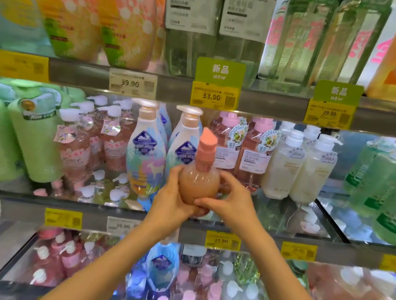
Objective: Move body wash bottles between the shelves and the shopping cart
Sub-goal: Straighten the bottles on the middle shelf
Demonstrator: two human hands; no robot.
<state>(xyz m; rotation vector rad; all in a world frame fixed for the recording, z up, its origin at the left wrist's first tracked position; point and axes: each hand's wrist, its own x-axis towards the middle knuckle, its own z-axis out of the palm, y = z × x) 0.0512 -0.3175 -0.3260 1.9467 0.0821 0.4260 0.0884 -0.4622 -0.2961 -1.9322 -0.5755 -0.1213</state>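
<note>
The left hand (173,197) and the right hand (229,200) both curl their fingers around the round peach body wash bottle (198,185), which stands upright, pump up, between them, just in front of the middle shelf (268,237) edge.

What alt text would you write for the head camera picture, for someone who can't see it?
Two bare hands, left hand and right hand, hold a peach pump bottle upright in front of the middle shelf of a shop display. The shelves around it are packed with green, pink, white and orange bottles, with yellow price tags along the edges.
</note>
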